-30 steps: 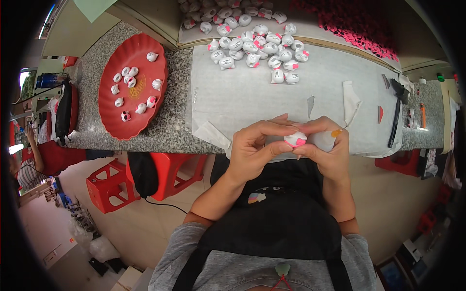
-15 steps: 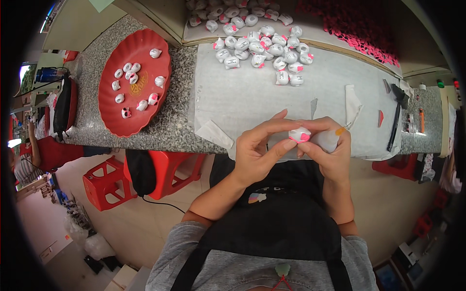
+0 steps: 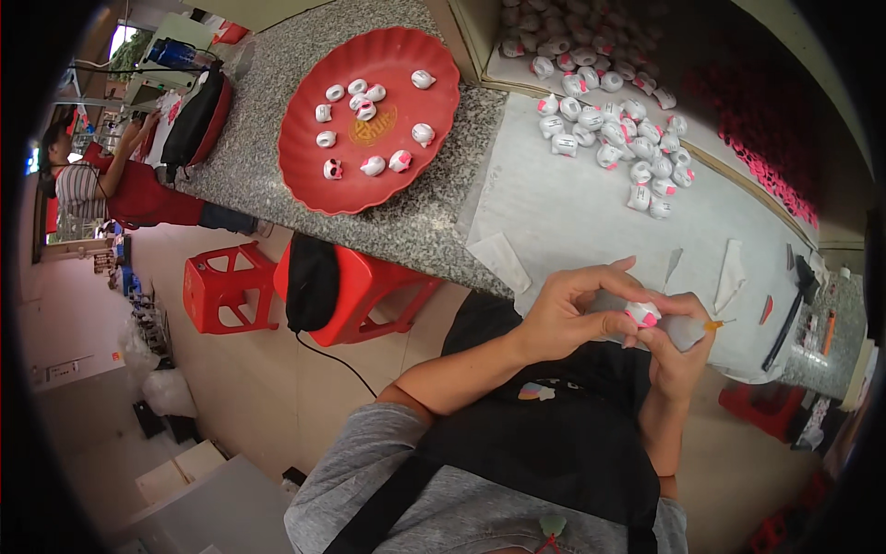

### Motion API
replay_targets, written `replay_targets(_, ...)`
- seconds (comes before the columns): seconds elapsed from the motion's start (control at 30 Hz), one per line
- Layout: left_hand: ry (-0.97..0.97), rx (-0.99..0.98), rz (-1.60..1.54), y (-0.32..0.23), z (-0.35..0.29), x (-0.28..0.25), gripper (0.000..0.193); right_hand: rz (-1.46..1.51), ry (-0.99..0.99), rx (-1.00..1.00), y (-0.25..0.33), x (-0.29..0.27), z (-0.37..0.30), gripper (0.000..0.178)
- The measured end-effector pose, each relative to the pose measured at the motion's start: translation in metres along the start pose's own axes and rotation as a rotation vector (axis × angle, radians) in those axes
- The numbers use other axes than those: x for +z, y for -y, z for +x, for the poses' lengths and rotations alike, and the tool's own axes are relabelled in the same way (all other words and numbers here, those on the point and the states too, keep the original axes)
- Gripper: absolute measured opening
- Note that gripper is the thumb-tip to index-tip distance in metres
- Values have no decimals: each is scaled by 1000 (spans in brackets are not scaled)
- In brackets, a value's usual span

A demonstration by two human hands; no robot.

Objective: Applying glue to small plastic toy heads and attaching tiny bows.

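Between the fingertips of both hands is a small white bead-like figure with a pink patch (image 3: 643, 315). My left hand (image 3: 568, 319) pinches it from the left with thumb and fingers. My right hand (image 3: 681, 365) steadies its other side and also keeps a translucent squeeze bottle (image 3: 684, 332) in its palm. The bottle's orange needle tip (image 3: 712, 325) points away to the right. Both hands are just above the near edge of a white paper sheet (image 3: 535, 198). Similar white-and-pink figures (image 3: 614, 138) lie heaped at the sheet's far side.
A scalloped red plate (image 3: 305, 175) with several figures stands on the granite counter (image 3: 249, 102). Paper scraps (image 3: 730, 277) and a black-handled tool (image 3: 789, 319) lie at right. Pink pieces (image 3: 766, 171) fill the shelf. Red stools (image 3: 231, 291) stand below; another person (image 3: 101, 189) is far left.
The view has swung left, so the counter, plate and hands appear shifted right. Both hands still hold the figure together, and the bottle stays in my right hand.
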State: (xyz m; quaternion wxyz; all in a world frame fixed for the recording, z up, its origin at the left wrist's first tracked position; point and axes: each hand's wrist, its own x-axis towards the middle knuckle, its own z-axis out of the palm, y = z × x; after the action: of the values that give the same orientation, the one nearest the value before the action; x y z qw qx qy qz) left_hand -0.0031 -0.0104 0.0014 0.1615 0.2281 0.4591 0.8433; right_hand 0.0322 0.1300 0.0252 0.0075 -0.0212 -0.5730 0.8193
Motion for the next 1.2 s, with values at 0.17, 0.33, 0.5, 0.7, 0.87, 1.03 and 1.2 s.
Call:
replay_targets(0.17,-299,55,379,-23,5,-18,26,-82,-57,56,-2,16,18,27)
replay_targets(0.33,-655,252,1060,-61,18,-89,22,-138,-115,56,5,-15,16,27)
replay_targets(0.5,-709,314,1489,-104,16,-119,21,-171,-172,37,8,-33,6,24)
replay_targets(0.7,-261,386,1469,-51,54,-65,21,-194,-177,56,6,-38,6,28)
replay_targets(0.87,143,379,1541,7,87,-10,22,-130,-208,-7,17,-33,-1,33)
replay_targets(1.03,239,353,1709,-2,91,-11,20,-116,-187,-47,22,-41,-11,32)
replay_targets(1.2,-101,-193,259,-16,60,-10,22,-215,-262,-129,33,-33,-9,32)
